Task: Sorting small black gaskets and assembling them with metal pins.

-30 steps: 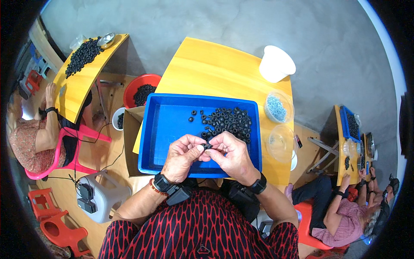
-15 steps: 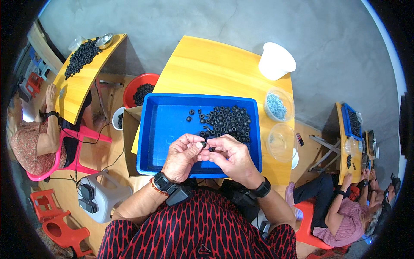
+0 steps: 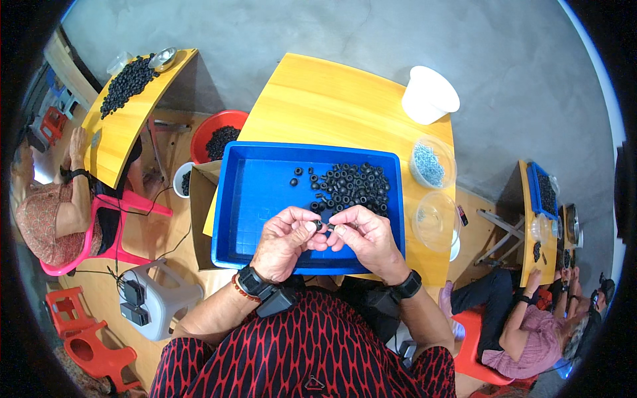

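A blue tray [image 3: 255, 199] lies on a yellow table [image 3: 332, 99], with a heap of small black rubber rings [image 3: 352, 186] in its right half. Over the tray's near edge, my left hand [image 3: 285, 242] and my right hand [image 3: 365, 239] meet, fingertips together. Between them they pinch a small black ring [image 3: 321, 225] and a tiny part. Both wrists wear black bands.
A white cup [image 3: 429, 95] and two clear bowls [image 3: 431, 162] stand on the table's right side. A red bowl of black rings [image 3: 215, 136] and a cardboard box sit at left. Other people work at yellow tables at left [image 3: 126, 99] and right [image 3: 537, 225]. A grey stool [image 3: 159, 298] stands nearby.
My hands have stayed together over the tray's near edge, with only small finger movements on the ring.
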The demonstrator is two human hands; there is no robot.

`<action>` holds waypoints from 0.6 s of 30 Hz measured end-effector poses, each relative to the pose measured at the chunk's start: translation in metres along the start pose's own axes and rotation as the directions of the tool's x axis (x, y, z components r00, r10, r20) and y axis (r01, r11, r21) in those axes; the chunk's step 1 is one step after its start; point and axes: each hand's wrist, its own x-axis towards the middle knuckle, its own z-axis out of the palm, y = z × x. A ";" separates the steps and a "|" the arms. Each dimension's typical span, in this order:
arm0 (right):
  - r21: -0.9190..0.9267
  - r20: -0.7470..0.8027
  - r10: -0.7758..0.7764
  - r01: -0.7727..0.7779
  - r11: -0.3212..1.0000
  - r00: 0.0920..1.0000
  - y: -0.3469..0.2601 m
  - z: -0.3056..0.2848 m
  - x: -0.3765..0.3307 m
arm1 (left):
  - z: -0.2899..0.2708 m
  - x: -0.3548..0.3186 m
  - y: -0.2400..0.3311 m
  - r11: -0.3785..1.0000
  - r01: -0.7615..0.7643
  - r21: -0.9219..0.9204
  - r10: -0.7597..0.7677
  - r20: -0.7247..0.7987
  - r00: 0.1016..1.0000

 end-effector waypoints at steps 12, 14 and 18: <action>-0.306 0.042 -0.149 0.154 0.939 0.988 -0.003 0.011 0.001 | 0.002 0.000 0.000 1.000 -0.005 0.021 0.005 -0.013 1.000; -0.279 0.025 -0.224 0.222 0.934 0.974 0.000 0.012 0.000 | 0.001 0.000 0.000 1.000 -0.014 0.011 0.014 -0.015 1.000; -0.229 -0.004 -0.146 0.141 0.963 0.989 -0.007 0.010 -0.001 | -0.001 0.000 -0.001 1.000 -0.012 0.021 0.012 -0.005 1.000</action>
